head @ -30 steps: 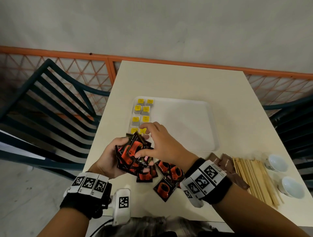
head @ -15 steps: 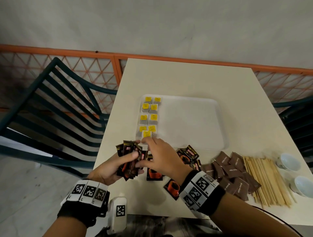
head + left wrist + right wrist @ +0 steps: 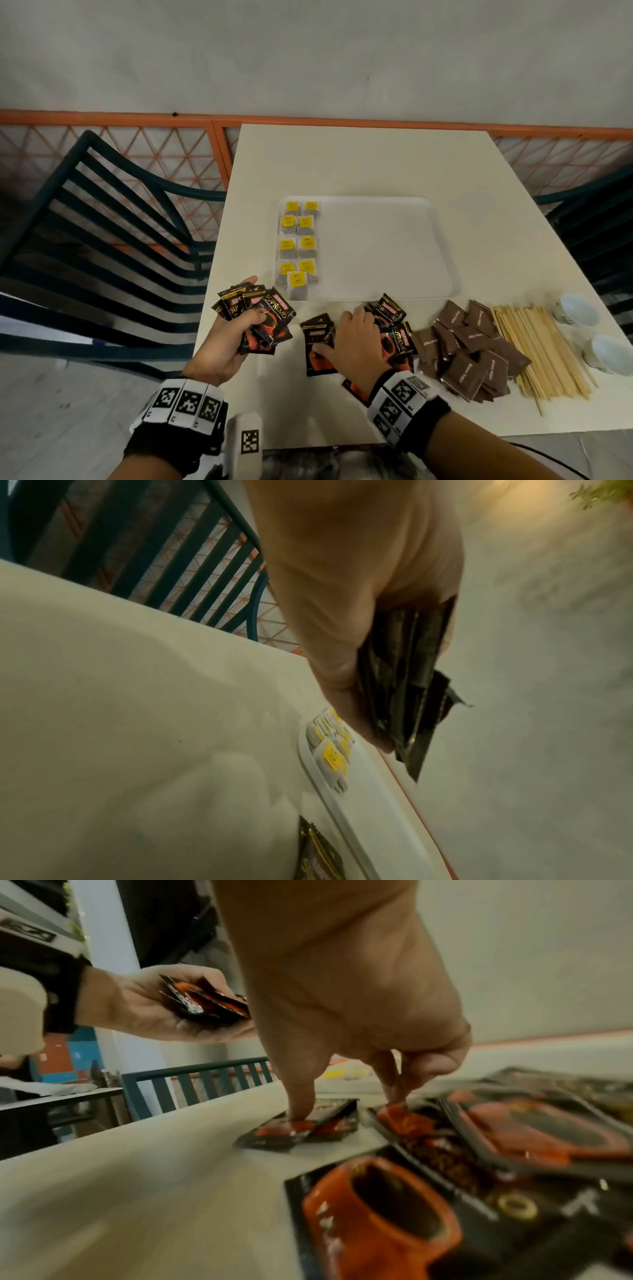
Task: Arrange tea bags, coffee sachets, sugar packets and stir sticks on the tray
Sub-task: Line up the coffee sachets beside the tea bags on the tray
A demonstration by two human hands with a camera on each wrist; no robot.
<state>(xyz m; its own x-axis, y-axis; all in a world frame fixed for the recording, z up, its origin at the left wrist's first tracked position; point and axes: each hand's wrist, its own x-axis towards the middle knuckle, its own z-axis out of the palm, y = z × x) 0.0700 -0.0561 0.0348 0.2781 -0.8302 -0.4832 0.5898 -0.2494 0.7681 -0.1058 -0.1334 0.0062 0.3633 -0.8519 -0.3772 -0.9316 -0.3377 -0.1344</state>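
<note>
A white tray lies mid-table with yellow-tagged tea bags in two columns along its left side. My left hand hovers off the tray's near left corner, gripping a fanned stack of black-and-orange coffee sachets; the same stack shows edge-on in the left wrist view. My right hand is down on the loose coffee sachets in front of the tray. Its thumb presses one sachet while its fingers touch the pile beside it. It holds nothing. Brown sugar packets and wooden stir sticks lie to the right.
Two small white cups stand near the table's right edge. Dark green slatted chairs sit left and right of the table. An orange lattice railing runs behind it. One tea bag overlaps the tray's near rim.
My right hand has left the stack in my left hand and dropped to the loose sachets on the table. The left hand keeps its stack, now held a little further left.
</note>
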